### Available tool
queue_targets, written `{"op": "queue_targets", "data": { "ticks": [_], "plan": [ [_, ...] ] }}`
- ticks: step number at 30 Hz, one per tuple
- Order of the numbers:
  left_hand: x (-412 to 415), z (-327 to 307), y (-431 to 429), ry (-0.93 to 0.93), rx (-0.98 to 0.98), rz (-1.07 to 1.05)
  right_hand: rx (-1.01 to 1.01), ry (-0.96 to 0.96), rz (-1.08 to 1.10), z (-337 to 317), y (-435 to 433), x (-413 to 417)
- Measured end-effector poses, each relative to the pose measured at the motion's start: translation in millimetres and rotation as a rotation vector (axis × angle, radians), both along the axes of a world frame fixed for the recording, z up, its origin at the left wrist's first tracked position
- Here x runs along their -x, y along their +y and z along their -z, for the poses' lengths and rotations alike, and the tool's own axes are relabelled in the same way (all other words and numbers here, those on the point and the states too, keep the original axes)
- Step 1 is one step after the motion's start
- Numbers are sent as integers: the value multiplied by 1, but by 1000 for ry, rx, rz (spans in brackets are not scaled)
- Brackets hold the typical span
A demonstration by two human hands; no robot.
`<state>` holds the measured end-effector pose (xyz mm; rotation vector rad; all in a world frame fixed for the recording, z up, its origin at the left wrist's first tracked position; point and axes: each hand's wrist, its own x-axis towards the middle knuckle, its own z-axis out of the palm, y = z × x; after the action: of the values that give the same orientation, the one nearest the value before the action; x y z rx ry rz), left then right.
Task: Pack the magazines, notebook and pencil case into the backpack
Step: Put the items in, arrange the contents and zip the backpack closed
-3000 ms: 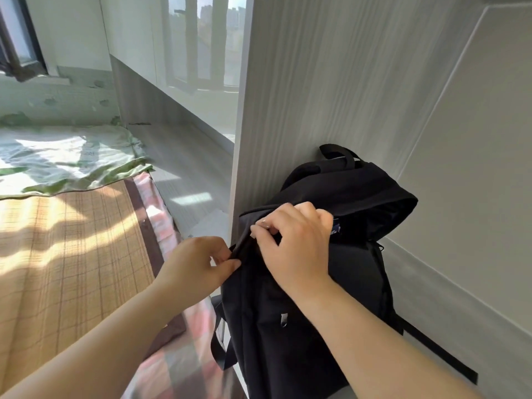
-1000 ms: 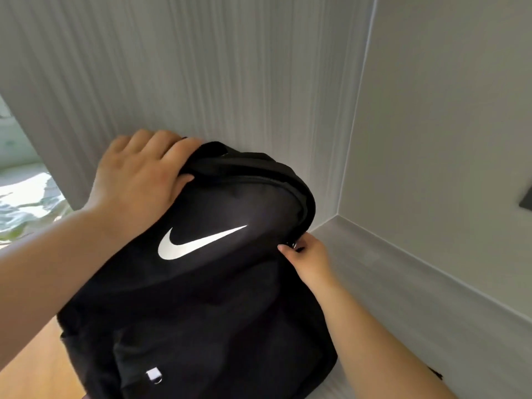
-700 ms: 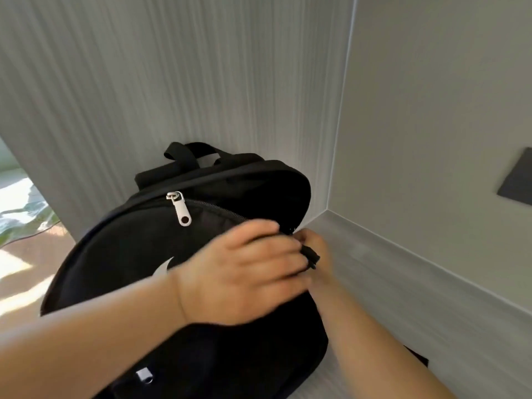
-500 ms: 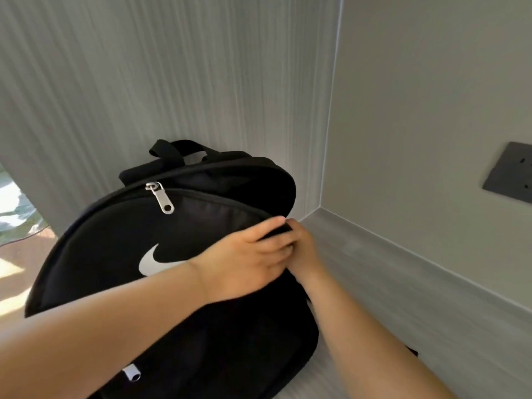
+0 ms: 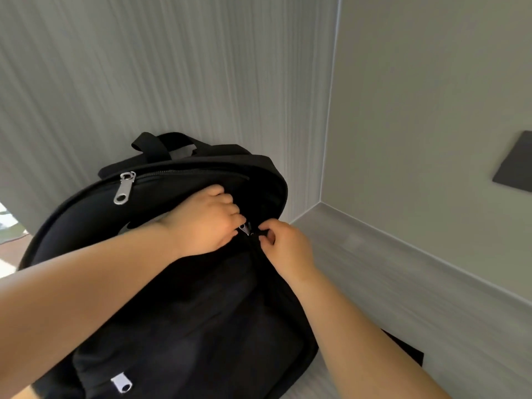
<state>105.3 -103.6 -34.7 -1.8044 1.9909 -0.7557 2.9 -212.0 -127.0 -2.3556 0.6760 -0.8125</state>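
Note:
A black backpack point(image 5: 184, 306) stands on a grey surface, leaning against a wood-grain panel, its front facing me. My left hand point(image 5: 207, 223) lies across its upper front and pinches a small silver zipper pull point(image 5: 244, 228) on the right side seam. My right hand point(image 5: 283, 244) grips the fabric and zipper track just right of that pull. A second, larger silver zipper pull point(image 5: 124, 188) hangs at the top left of the front. The bag's carry handle point(image 5: 155, 144) sticks up at the top. No magazines, notebook or pencil case are in view.
The grey wood-grain panel point(image 5: 144, 67) rises behind the bag and meets a plain grey wall point(image 5: 431, 110) in a corner at the right. A dark square plate point(image 5: 515, 162) is on that wall. A black strap end point(image 5: 403, 347) lies on the grey ledge point(image 5: 403, 283).
My left hand has left the top of the bag and come down onto the side zipper beside my right hand. The bag now faces me, with its large front zipper pull showing.

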Motion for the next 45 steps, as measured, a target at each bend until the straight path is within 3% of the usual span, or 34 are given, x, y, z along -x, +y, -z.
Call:
{"op": "queue_targets", "data": {
  "ticks": [3,5,9,13,17,20,24,27,30,33,36,41,45],
  "plan": [
    [0,27,-19,74,-84,-270,-33,-77,25,11,0,7],
    [3,36,-33,26,-125,-360,-54,-95,51,18,-1,10],
    [0,43,-51,-113,-199,-438,-112,-117,80,25,4,10],
    [5,40,-59,-16,-216,-475,-103,0,92,34,9,-1],
    [11,27,-50,294,-103,-543,-39,90,121,38,10,-9],
    [21,15,-45,419,-16,-547,69,3,153,29,14,-9],
    [32,1,-41,408,131,-474,227,-186,195,15,22,-2],
    [40,-5,-35,286,172,-423,256,-193,187,10,22,6],
    [49,-24,-28,252,279,-403,260,-119,201,18,18,19],
    [49,-60,-17,271,519,-345,235,68,253,33,16,31],
    [46,-89,0,391,712,-330,4,293,260,36,13,43],
    [52,-83,12,518,672,-385,1,-264,168,-32,30,39],
    [56,-85,12,516,704,-379,271,-187,106,-83,41,11]
  ]
}}
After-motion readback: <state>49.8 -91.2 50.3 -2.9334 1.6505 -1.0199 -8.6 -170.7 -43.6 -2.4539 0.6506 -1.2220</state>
